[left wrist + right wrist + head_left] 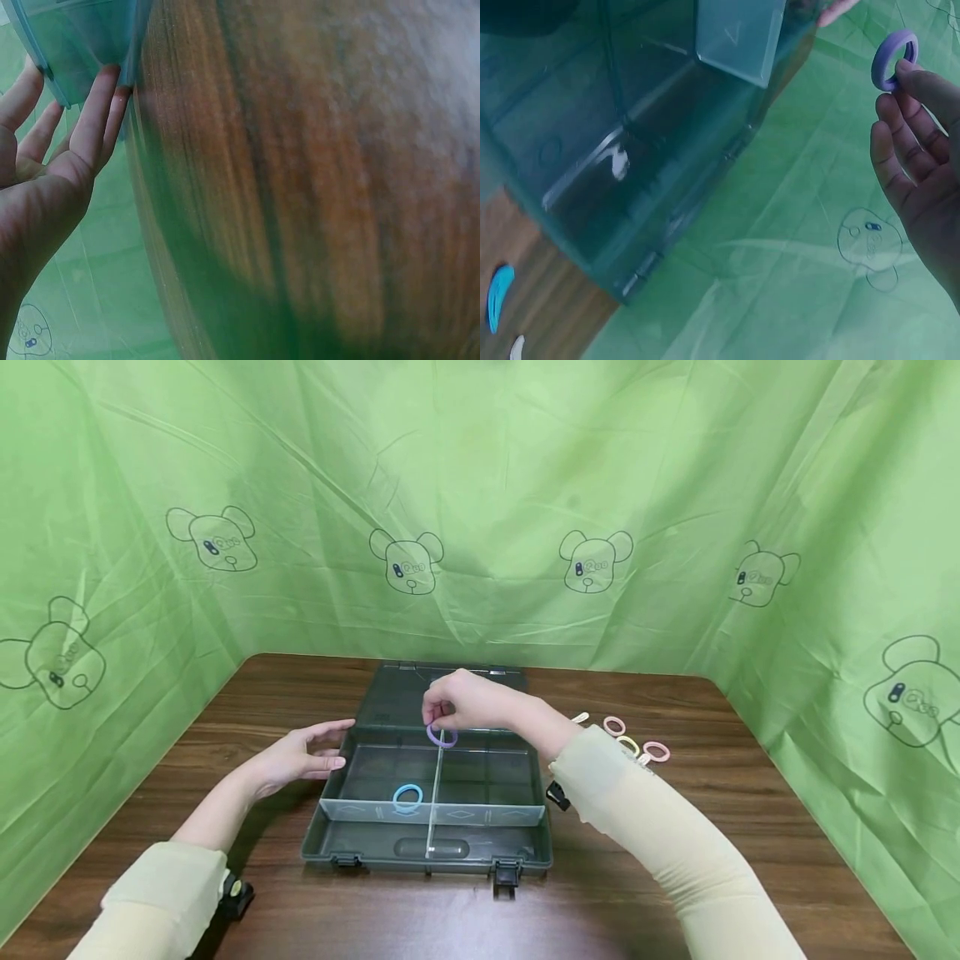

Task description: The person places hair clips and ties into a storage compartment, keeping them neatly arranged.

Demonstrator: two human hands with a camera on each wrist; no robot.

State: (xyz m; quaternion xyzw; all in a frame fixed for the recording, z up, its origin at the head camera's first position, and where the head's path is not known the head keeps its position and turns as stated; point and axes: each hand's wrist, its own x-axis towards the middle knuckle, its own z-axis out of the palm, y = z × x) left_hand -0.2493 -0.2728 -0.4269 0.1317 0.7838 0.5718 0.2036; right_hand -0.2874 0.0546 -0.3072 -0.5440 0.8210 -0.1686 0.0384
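A dark translucent plastic box (480,777) lies with its lid folded back on the wooden table, split by clear dividers. My right hand (472,700) pinches a purple hair tie (442,737) between thumb and fingers above the box, near the lengthwise divider. The right wrist view shows that hair tie (894,60) at the fingertips. A blue hair tie (407,797) is in the left part of the box, against the cross divider. Beside the box's left wall, my left hand (300,758) has its fingers extended, fingertips at the wall (129,45).
Right of the box, partly behind the right forearm, lie pink hair ties (656,752), a yellow hair tie (628,744) and a pale hair clip (581,717). A blue clip (499,298) shows in the right wrist view. Green cloth (495,460) hangs around the table.
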